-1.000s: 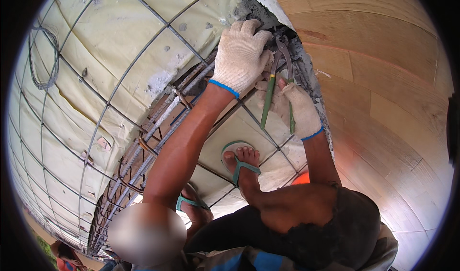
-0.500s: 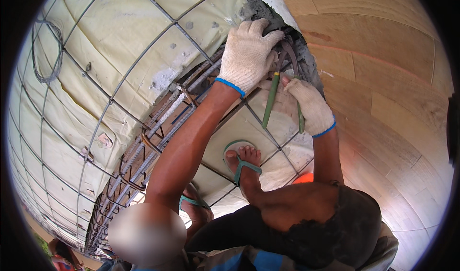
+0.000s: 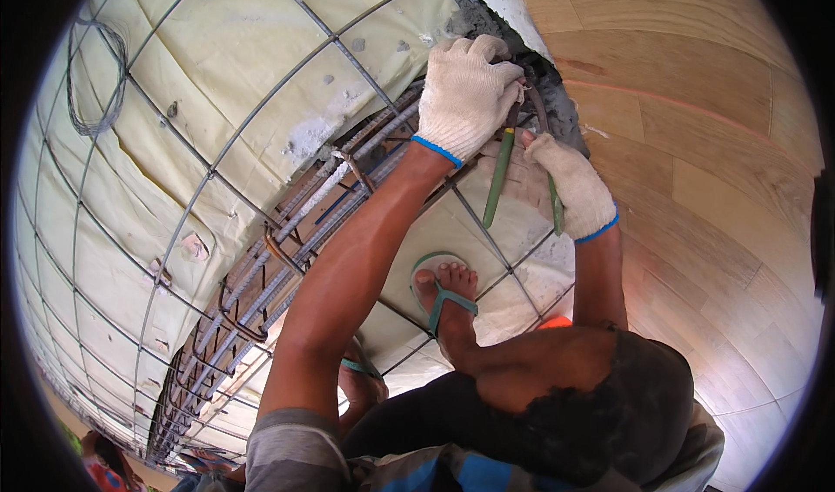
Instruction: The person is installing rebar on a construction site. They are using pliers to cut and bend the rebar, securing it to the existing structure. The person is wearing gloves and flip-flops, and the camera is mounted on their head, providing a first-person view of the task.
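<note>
In the head view, the bundle of steel bars (image 3: pixel 323 189) runs slantwise, and I take it as my landmark. The left hand (image 3: pixel 465 92), in a white glove, is bent over the upper end of the bundle, beside rough concrete (image 3: pixel 477 20). Its fingers curl down, but their tips are hidden, so I cannot tell whether they grasp something.

To the right of the bundle are the pliers (image 3: pixel 498 179) with green handles. The right hand (image 3: pixel 571 187), also gloved, grasps the right handle; whether its fingers reach the left handle, I cannot tell.

Compared with one second ago, the two handles stand wider apart. The head of the pliers, which was plainly seen then, is now mostly covered by the left hand. A grey sleeve (image 3: pixel 296 448) shows below the bundle, where a blurred patch was before.

Wire mesh (image 3: pixel 210 172) over a pale yellow sheet (image 3: pixel 261 48) remains to the left of the bundle, and to its right one foot in a green sandal (image 3: pixel 442 299) stays planted.
</note>
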Tool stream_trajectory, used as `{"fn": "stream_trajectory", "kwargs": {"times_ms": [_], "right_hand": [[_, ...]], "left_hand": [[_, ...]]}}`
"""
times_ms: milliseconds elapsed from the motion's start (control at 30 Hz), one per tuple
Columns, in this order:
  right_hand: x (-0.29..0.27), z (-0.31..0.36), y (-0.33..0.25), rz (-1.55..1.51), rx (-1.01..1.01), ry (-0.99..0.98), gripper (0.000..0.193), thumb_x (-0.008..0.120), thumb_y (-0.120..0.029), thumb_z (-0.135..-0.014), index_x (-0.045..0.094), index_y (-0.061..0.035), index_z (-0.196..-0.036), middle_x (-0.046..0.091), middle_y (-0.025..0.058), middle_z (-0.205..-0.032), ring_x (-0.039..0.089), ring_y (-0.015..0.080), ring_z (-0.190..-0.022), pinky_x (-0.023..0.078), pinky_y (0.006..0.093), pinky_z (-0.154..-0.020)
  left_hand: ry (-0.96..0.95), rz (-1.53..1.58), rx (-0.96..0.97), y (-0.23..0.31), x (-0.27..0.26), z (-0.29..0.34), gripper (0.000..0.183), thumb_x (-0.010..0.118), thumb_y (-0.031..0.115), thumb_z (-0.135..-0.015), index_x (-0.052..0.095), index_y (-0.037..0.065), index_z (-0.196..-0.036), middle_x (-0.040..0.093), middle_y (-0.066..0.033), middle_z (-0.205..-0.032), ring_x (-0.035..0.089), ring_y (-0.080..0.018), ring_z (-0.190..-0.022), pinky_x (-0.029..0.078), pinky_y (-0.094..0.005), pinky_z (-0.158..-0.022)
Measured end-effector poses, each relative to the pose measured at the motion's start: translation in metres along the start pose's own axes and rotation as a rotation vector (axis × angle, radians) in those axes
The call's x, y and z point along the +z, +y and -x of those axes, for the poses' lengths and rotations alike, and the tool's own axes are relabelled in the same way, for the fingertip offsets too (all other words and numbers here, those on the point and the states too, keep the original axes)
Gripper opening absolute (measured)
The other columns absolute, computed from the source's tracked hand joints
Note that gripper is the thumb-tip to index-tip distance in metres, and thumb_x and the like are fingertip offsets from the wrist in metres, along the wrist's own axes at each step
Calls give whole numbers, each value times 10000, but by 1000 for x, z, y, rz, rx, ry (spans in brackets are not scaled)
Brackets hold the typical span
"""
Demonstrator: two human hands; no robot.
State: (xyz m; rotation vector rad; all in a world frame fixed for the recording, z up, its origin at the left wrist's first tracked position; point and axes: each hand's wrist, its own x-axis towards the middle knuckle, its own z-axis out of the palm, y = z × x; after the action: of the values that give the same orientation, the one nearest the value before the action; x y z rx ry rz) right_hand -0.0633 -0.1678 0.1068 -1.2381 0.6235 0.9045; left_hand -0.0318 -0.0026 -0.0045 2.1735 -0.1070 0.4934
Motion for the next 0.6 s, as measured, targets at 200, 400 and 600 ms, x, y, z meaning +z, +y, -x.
{"fn": "stream_trajectory", "kwargs": {"times_ms": [200, 400, 600], "right_hand": [[-10, -9, 6, -282, 20, -85, 307, 584, -223, -1110, 491, -60, -1353, 617, 191, -1268, 670, 336, -1138, 559, 578, -1016], [-5, -25, 45, -362, -32, -42, 211, 577, -167, -1085, 540, -136, -1291, 598, 106, -1056, 613, 245, -877, 534, 476, -842], [5, -56, 83, -75, -237, 193, 96, 622, -120, -1025, 587, -31, -1034, 585, 81, -922, 625, 218, -798, 608, 441, -730]], "left_hand": [[-9, 19, 40, -2, 1, 1, 176, 759, 250, -878, 843, 163, -1007, 719, -64, -1116, 668, -308, -1054, 499, -476, -956], [-109, 107, -6, -10, -4, 4, 229, 754, 276, -893, 853, 130, -1039, 741, -100, -1127, 689, -329, -1062, 529, -476, -927], [-140, 145, 13, -9, -4, -1, 266, 761, 308, -893, 856, 93, -1017, 753, -122, -1091, 715, -343, -1013, 568, -463, -879]]}}
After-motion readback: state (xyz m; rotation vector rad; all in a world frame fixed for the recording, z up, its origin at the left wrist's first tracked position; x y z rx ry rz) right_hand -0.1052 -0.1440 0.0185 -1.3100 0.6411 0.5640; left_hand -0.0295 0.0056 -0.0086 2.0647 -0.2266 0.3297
